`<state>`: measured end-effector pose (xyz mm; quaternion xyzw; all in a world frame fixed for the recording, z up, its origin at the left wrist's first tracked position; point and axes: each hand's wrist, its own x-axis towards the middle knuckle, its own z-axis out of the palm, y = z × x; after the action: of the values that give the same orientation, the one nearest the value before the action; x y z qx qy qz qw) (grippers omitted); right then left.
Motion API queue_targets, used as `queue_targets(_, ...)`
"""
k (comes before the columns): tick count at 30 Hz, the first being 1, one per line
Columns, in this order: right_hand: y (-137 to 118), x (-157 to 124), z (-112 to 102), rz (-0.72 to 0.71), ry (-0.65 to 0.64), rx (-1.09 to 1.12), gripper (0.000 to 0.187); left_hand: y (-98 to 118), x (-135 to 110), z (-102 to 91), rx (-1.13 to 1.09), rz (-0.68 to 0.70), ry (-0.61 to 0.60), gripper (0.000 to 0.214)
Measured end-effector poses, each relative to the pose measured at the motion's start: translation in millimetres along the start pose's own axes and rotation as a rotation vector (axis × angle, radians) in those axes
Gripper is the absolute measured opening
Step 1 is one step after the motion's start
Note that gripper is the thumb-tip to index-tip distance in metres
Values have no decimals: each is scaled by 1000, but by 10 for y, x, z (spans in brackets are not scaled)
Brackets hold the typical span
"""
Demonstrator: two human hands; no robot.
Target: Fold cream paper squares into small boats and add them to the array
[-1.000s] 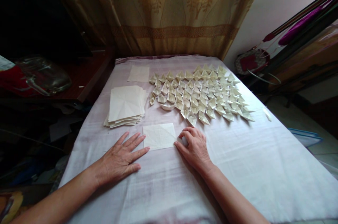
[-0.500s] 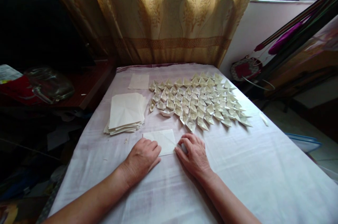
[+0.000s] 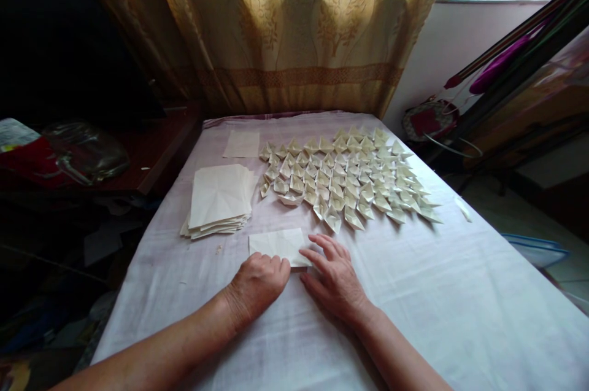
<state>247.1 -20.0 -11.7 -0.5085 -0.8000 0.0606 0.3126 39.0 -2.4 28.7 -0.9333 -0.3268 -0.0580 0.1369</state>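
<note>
A folded white sheet of paper [image 3: 277, 242] lies flat on the cloth-covered table in front of me. My left hand [image 3: 263, 283] is closed on its near edge, fingers curled over the paper and thumb hidden. On the other side, my right hand [image 3: 335, 274] has its fingers apart, the fingertips touching or just over the paper's right end. Beyond the hands stand many small folded paper boats [image 3: 340, 179] in close rows. A stack of creased white paper sheets [image 3: 219, 197] sits left of them.
One single paper sheet [image 3: 242, 144] lies behind the stack. A small white scrap [image 3: 463, 209] rests near the table's right edge. A patterned curtain [image 3: 294, 29] hangs at the far end. On the left, a dark red cabinet [image 3: 159, 145] holds a clear plastic-looking container [image 3: 89, 154].
My left hand has slid right along the paper's near edge. The right hand's fingers have spread and its thumb has drawn back towards me.
</note>
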Motion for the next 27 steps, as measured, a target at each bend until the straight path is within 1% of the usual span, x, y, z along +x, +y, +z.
queue_targets(3,35,17,18,-15,57,-9,44,-90,5,-57,-60,21,156,21)
queue_targets(5,75,35,18,-23,114,-4,46,-179,12,-82,-130,47,298,20)
queue_targets(7,114,55,4,-34,166,1,43,-282,7,-67,-198,89,424,21)
queue_targets(9,133,76,-23,-51,199,-3,35,-379,-16,-10,-263,100,476,20)
queue_targets(12,93,108,-93,-97,204,-9,23,-471,-90,87,-342,21,439,22)
queue_targets(14,27,127,-157,-158,185,-1,20,-479,-158,111,-376,-20,400,22)
queue_targets(17,-75,149,-249,-271,199,-7,20,-429,-260,71,-378,-70,394,22)
queue_targets(19,-114,161,-278,-303,204,-24,20,-372,-308,31,-359,-126,395,22)
queue_targets(21,-128,175,-271,-317,172,-31,20,-308,-333,11,-341,-170,350,22)
queue_targets(24,-130,204,-217,-339,79,-20,19,-218,-341,29,-346,-179,263,24)
queue_targets(27,-133,230,-163,-354,28,2,19,-160,-346,75,-393,-160,243,28)
